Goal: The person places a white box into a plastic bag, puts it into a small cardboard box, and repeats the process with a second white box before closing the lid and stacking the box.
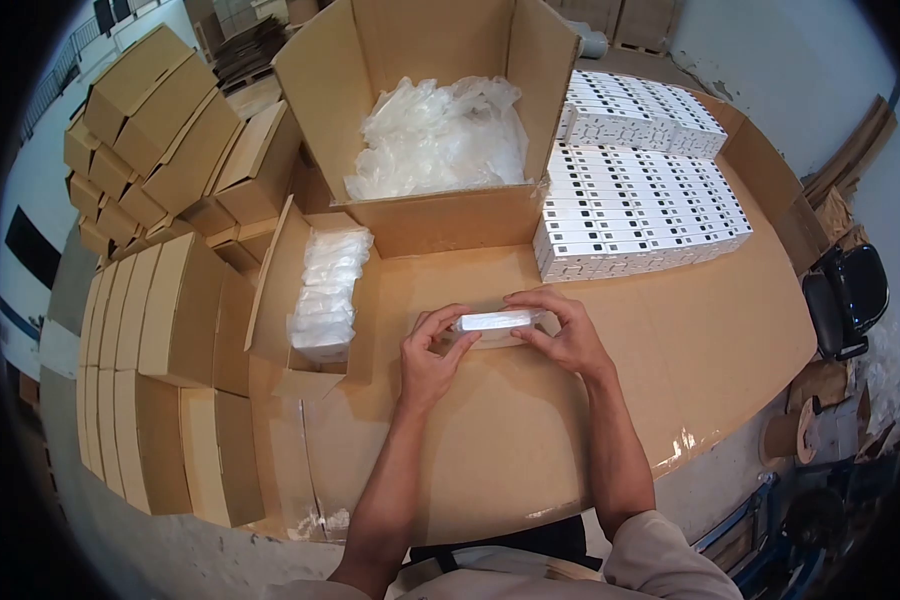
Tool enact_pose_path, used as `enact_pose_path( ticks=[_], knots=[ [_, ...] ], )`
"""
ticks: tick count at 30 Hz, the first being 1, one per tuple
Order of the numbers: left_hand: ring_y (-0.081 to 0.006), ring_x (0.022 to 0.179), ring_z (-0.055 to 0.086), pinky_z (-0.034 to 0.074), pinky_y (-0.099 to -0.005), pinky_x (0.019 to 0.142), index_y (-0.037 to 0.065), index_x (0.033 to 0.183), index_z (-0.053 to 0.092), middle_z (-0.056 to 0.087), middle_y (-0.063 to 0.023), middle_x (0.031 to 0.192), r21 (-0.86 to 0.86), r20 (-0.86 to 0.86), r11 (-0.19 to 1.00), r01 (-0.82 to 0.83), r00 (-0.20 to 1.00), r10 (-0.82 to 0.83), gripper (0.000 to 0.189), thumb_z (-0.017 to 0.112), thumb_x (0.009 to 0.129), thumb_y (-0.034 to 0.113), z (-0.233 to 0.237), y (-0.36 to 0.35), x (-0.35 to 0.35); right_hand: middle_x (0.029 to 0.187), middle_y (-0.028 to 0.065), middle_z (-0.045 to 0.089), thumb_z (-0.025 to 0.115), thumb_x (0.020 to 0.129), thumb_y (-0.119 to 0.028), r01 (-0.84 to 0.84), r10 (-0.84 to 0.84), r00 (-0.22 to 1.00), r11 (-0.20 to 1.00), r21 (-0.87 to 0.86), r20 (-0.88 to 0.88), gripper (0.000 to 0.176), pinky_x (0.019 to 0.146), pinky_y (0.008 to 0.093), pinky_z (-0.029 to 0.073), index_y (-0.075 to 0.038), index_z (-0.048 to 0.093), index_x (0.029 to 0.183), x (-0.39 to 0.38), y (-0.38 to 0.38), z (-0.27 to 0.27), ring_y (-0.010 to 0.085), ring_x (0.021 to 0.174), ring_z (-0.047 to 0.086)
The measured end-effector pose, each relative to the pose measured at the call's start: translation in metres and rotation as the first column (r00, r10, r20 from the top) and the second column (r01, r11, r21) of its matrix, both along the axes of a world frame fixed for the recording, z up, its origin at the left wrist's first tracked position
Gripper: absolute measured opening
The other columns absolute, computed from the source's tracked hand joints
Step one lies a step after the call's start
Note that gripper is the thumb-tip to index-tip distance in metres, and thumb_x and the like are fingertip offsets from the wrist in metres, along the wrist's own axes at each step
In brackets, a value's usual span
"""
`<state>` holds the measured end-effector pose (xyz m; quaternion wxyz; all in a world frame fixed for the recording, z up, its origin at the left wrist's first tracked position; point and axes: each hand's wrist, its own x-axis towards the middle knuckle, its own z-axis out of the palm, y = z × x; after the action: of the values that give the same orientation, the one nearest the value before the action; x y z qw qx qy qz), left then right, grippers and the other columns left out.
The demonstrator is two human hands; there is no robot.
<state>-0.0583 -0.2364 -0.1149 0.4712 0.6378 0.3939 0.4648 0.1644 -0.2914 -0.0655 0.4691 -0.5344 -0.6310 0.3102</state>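
A small white box (497, 321) in clear plastic is held level between both hands over the cardboard-covered table. My left hand (436, 352) pinches its left end between thumb and fingers. At the right end, my right hand (564, 335) grips the box and its loose plastic the same way. To the left stands an open cardboard carton (274, 268) holding a row of plastic-wrapped packs (327, 290). Behind the hands, a large open box (450, 222) is filled with clear plastic bags (440, 135).
Rows of white boxes (640, 205) are stacked at the back right. Brown cartons (160, 370) stand along the left side, with more cartons (155, 125) piled behind them. A black chair (845, 300) is beyond the table's right edge.
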Motion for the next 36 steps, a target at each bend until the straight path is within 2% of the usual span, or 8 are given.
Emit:
enact_pose_path(
  ticks=[5, 7, 11, 14, 21, 25, 30, 36],
  knots=[
    [-0.0146, 0.104, 0.063, 0.047, -0.0276, 0.085, 0.004, 0.146, 0.050, 0.070, -0.0057, 0.119, 0.012, -0.035, 0.997, -0.071, 0.997, 0.071, 0.070, 0.084, 0.084, 0.008, -0.008, -0.014, -0.004, 0.109, 0.0060, 0.076, 0.081, 0.082, 0.001, 0.017, -0.018, 0.999, 1.000, -0.014, -0.041, 0.039, 0.072, 0.0275, 0.048, -0.006, 0.074, 0.121, -0.003, 0.000, -0.004, 0.0113, 0.090, 0.063],
    [-0.0232, 0.115, 0.062, 0.049, -0.0334, 0.089, 0.004, 0.150, 0.043, 0.065, -0.0108, 0.130, 0.106, -0.142, 0.988, -0.116, 0.981, 0.130, 0.077, 0.083, 0.084, 0.011, -0.010, -0.029, -0.013, 0.108, 0.0055, 0.076, 0.081, 0.083, 0.001, 0.022, -0.021, 0.992, 1.000, 0.007, -0.125, 0.039, 0.071, 0.0264, 0.049, -0.004, 0.074, 0.121, -0.001, 0.005, -0.018, 0.0102, 0.089, 0.064],
    [-0.0352, 0.131, 0.051, 0.046, -0.0445, 0.103, 0.000, 0.151, 0.038, 0.055, -0.0175, 0.143, 0.209, -0.384, 0.976, -0.053, 0.914, 0.132, 0.080, 0.080, 0.085, 0.013, -0.012, -0.070, -0.046, 0.121, 0.0120, 0.069, 0.078, 0.085, 0.007, 0.053, -0.032, 0.961, 0.996, 0.069, -0.276, 0.041, 0.094, 0.0319, 0.055, 0.003, 0.068, 0.124, -0.009, 0.008, -0.025, 0.0184, 0.108, 0.068],
    [-0.0405, 0.135, 0.046, 0.041, -0.0484, 0.112, 0.001, 0.148, 0.042, 0.051, -0.0202, 0.146, 0.174, -0.439, 0.983, -0.063, 0.888, 0.135, 0.073, 0.078, 0.086, 0.017, 0.002, -0.105, -0.071, 0.119, 0.0141, 0.067, 0.074, 0.089, 0.008, 0.042, -0.015, 0.934, 0.997, 0.070, -0.357, 0.034, 0.084, 0.0325, 0.061, 0.005, 0.065, 0.122, -0.028, 0.006, -0.024, 0.0214, 0.106, 0.069],
    [-0.0369, 0.140, 0.046, 0.039, -0.0489, 0.116, 0.012, 0.133, 0.065, 0.053, -0.0103, 0.151, 0.208, -0.686, 0.975, 0.081, 0.723, 0.086, 0.046, 0.073, 0.089, 0.023, 0.023, -0.167, -0.118, 0.113, 0.0148, 0.063, 0.066, 0.091, 0.015, 0.039, 0.098, 0.853, 0.967, 0.250, -0.512, 0.031, 0.079, 0.0344, 0.067, 0.007, 0.063, 0.121, -0.109, 0.015, 0.001, 0.0224, 0.101, 0.069],
    [-0.0363, 0.139, 0.047, 0.039, -0.0510, 0.116, 0.013, 0.130, 0.068, 0.055, -0.0086, 0.150, 0.222, -0.674, 0.972, 0.081, 0.732, 0.093, 0.042, 0.072, 0.089, 0.022, 0.020, -0.171, -0.126, 0.116, 0.0184, 0.063, 0.066, 0.090, 0.018, -0.081, 0.259, 0.844, 0.927, 0.367, -0.469, 0.029, 0.082, 0.0355, 0.066, 0.006, 0.062, 0.117, -0.149, 0.028, 0.004, 0.0243, 0.103, 0.069],
    [-0.0360, 0.138, 0.048, 0.039, -0.0522, 0.116, 0.012, 0.130, 0.068, 0.056, -0.0085, 0.148, 0.218, -0.668, 0.973, 0.083, 0.739, 0.086, 0.042, 0.071, 0.089, 0.020, 0.023, -0.166, -0.124, 0.109, 0.0196, 0.068, 0.072, 0.087, 0.014, -0.106, 0.258, 0.894, 0.916, 0.388, -0.365, 0.021, 0.079, 0.0326, 0.063, 0.006, 0.065, 0.105, -0.180, 0.033, 0.004, 0.0236, 0.092, 0.073],
    [-0.0356, 0.138, 0.047, 0.038, -0.0528, 0.116, 0.012, 0.129, 0.068, 0.056, -0.0085, 0.148, 0.208, -0.669, 0.974, 0.087, 0.739, 0.077, 0.041, 0.071, 0.089, 0.020, 0.022, -0.165, -0.123, 0.106, 0.0161, 0.069, 0.076, 0.085, 0.008, -0.202, 0.225, 0.974, 0.884, 0.422, -0.005, 0.022, 0.074, 0.0356, 0.060, 0.001, 0.068, 0.105, -0.183, 0.040, 0.013, 0.0285, 0.089, 0.073]
  ],
)
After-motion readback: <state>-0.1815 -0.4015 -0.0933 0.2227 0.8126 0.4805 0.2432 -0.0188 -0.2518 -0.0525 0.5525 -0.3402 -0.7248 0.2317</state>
